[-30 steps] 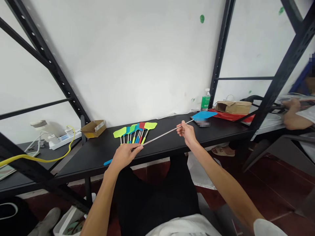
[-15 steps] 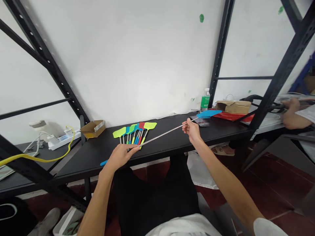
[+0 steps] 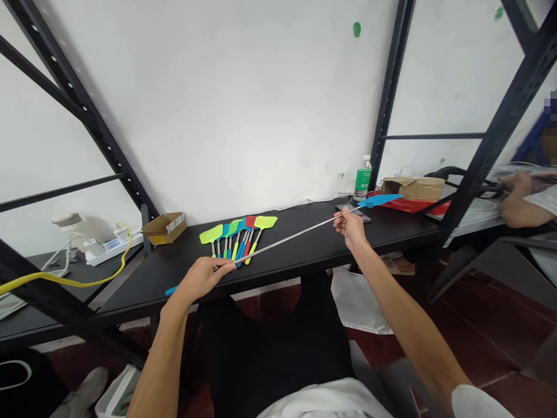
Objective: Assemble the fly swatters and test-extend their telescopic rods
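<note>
A blue fly swatter with a long thin metal rod stretches between my two hands, slanting up to the right. My left hand is closed around its lower part, and the tip of a blue handle pokes out past the wrist. The fingers of my right hand pinch the rod just below the blue head, above a phone. Behind the rod, several short swatters in yellow-green, blue and red lie side by side on the black table, handles toward me.
An open cardboard box sits at the table's left. A bottle with a green label stands by the rack post, beside a brown carton on red plastic. A yellow cable and power strip are leftward. Another person's arm shows far right.
My hands have moved farther apart, the left one leftward and the right one rightward. The swatter's blue head has shifted right and its handle end left, so it spans a longer stretch.
</note>
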`<move>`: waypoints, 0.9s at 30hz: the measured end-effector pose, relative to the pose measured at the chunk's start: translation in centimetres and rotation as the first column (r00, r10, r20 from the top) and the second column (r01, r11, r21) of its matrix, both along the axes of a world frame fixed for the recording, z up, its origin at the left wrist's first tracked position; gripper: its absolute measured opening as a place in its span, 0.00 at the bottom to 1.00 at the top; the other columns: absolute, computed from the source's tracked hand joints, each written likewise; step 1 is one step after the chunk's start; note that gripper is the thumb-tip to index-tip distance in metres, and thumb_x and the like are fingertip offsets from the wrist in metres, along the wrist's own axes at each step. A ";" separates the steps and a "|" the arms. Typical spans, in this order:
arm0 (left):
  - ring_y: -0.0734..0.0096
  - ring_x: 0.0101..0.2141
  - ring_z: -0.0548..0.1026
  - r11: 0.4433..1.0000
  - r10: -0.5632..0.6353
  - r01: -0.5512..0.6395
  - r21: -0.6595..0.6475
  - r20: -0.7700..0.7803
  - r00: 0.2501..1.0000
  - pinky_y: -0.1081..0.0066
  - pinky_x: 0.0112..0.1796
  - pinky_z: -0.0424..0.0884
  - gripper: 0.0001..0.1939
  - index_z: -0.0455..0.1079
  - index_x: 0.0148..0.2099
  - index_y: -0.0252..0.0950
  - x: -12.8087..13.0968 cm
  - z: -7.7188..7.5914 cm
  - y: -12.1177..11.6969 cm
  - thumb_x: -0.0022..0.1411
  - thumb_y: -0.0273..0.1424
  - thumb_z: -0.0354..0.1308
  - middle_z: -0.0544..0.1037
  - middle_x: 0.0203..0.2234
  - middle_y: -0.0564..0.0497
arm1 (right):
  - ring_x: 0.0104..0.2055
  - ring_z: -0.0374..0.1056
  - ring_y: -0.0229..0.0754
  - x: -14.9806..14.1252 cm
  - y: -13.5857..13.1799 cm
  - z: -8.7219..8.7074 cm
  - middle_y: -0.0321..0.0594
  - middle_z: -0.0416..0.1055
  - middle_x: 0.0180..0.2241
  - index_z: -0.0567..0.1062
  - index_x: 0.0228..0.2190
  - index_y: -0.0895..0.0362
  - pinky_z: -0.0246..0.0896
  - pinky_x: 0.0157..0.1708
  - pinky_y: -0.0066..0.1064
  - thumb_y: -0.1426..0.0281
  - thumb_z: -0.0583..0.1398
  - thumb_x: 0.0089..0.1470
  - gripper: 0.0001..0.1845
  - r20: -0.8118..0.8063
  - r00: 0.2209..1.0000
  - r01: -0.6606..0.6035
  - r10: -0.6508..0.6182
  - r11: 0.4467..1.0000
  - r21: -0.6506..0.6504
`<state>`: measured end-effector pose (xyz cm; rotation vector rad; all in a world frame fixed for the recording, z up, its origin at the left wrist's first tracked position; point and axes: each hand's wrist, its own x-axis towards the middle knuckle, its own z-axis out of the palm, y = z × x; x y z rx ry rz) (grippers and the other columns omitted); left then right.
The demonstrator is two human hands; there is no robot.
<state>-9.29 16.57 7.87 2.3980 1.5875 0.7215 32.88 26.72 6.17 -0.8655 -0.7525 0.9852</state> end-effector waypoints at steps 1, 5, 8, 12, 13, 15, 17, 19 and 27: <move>0.73 0.22 0.61 1.000 -0.004 0.004 -0.013 0.017 1.000 0.75 0.24 0.56 0.25 0.81 0.41 0.36 -0.2 -0.1 0.1 0.62 0.49 0.53 0.75 0.22 0.51 | 0.17 0.64 0.32 0.1 0.1 -0.1 0.36 0.68 0.16 0.75 0.22 0.59 0.55 0.15 0.21 0.55 0.61 0.57 0.21 0.001 1.000 -0.001 0.001 1.000 0.001; 0.73 0.22 0.59 0.996 -0.014 0.023 -0.088 0.102 0.995 0.74 0.23 0.55 0.22 0.81 0.38 0.36 -0.7 0.0 -0.2 0.61 0.48 0.55 0.71 0.20 0.52 | 0.18 0.64 0.32 0.1 0.2 -0.4 0.36 0.68 0.16 0.75 0.23 0.59 0.55 0.15 0.21 0.55 0.61 0.57 0.21 0.010 1.000 -0.006 0.006 1.000 0.010; 0.75 0.20 0.55 0.979 -0.016 0.045 -0.198 0.147 0.989 0.74 0.22 0.51 0.21 0.79 0.36 0.36 -1.1 0.5 -0.6 0.61 0.47 0.55 0.62 0.16 0.55 | 0.18 0.64 0.32 0.3 0.3 -0.5 0.35 0.67 0.16 0.74 0.23 0.59 0.55 0.15 0.21 0.54 0.62 0.57 0.22 0.011 1.000 -0.009 0.009 1.000 0.019; 0.76 0.19 0.53 0.960 0.027 0.024 -0.278 0.178 0.984 0.75 0.21 0.49 0.20 0.79 0.38 0.36 -2.0 1.0 -0.9 0.59 0.48 0.57 0.57 0.15 0.57 | 0.18 0.63 0.32 1.3 0.3 -0.6 0.34 0.66 0.16 0.74 0.23 0.59 0.56 0.15 0.21 0.54 0.61 0.58 0.22 -0.015 1.000 0.014 -0.014 1.000 0.026; 0.76 0.19 0.54 0.960 0.042 0.010 -0.281 0.179 0.983 0.75 0.21 0.49 0.20 0.80 0.39 0.36 -2.2 1.0 -0.9 0.59 0.48 0.58 0.58 0.16 0.57 | 0.18 0.63 0.32 1.5 0.4 -0.5 0.34 0.65 0.16 0.74 0.23 0.59 0.56 0.15 0.21 0.55 0.61 0.58 0.22 -0.022 1.000 0.021 -0.021 1.000 0.022; 0.76 0.20 0.55 0.958 0.063 -0.010 -0.286 0.177 0.982 0.75 0.21 0.50 0.21 0.80 0.40 0.37 -2.8 0.9 -0.8 0.58 0.48 0.59 0.60 0.17 0.56 | 0.18 0.63 0.32 1.7 0.3 -0.4 0.33 0.65 0.16 0.73 0.23 0.59 0.56 0.15 0.21 0.55 0.61 0.58 0.21 -0.029 0.999 0.026 -0.025 1.000 0.017; 0.75 0.20 0.56 0.955 0.077 -0.021 -0.296 0.176 0.981 0.75 0.21 0.51 0.21 0.81 0.41 0.37 -3.3 0.9 -0.8 0.57 0.48 0.60 0.62 0.17 0.56 | 0.18 0.63 0.32 1.7 0.3 -0.2 0.33 0.65 0.16 0.73 0.23 0.59 0.55 0.15 0.21 0.55 0.61 0.58 0.21 -0.030 0.999 0.029 -0.029 0.999 0.016; 0.74 0.20 0.58 0.951 0.092 -0.035 -0.307 0.172 0.981 0.75 0.21 0.52 0.21 0.81 0.40 0.38 -3.6 0.9 -1.0 0.56 0.49 0.60 0.64 0.17 0.55 | 0.18 0.63 0.32 1.5 0.2 -0.1 0.33 0.65 0.16 0.73 0.23 0.59 0.55 0.15 0.21 0.55 0.61 0.58 0.21 -0.028 0.999 0.030 -0.030 0.999 0.014; 0.64 0.25 0.73 0.979 0.201 -0.200 -0.033 0.015 0.979 0.71 0.27 0.66 0.22 0.81 0.39 0.40 -4.8 0.9 -0.4 0.57 0.51 0.58 0.79 0.25 0.50 | 0.20 0.65 0.33 0.3 0.3 -0.6 0.32 0.64 0.17 0.73 0.25 0.58 0.56 0.17 0.23 0.57 0.60 0.59 0.18 -0.122 0.992 -0.038 0.043 0.999 0.039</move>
